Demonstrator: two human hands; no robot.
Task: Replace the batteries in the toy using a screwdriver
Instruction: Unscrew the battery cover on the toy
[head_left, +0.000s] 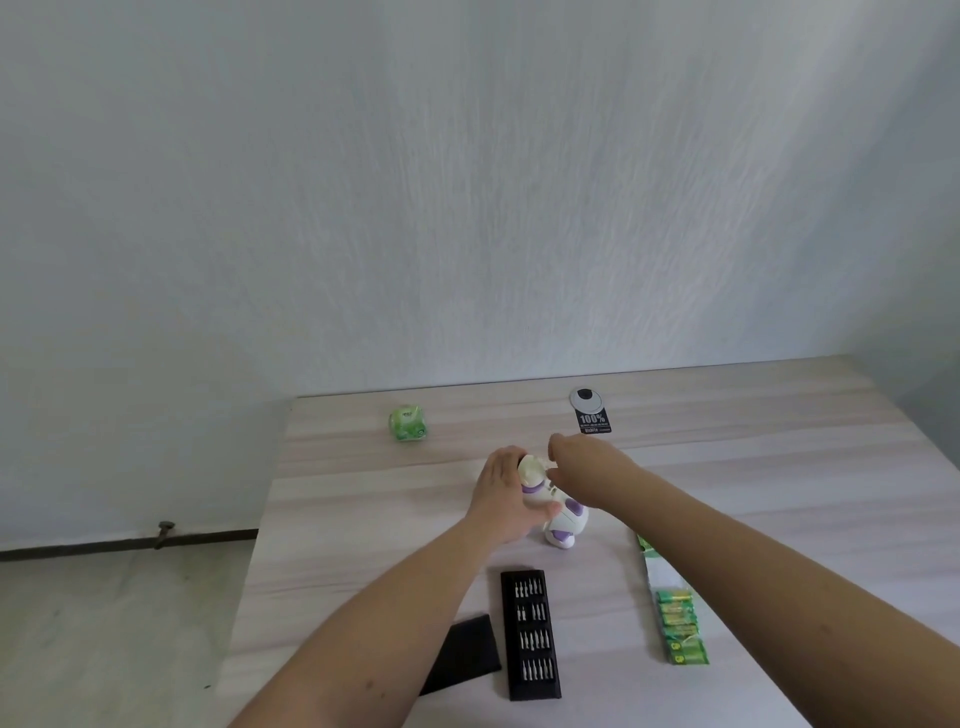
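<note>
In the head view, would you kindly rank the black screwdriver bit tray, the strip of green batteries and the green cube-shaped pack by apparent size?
1. Black screwdriver bit tray
2. Strip of green batteries, slightly smaller
3. Green cube-shaped pack; it lies farther from the camera, so its true size is unsure.

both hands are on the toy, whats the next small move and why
Probably turn the toy over to expose its battery cover. The left hand grips its body and the right hand is at its top, but no screwdriver can be seen in either hand. The bit set and the batteries lie untouched on the table.
</note>
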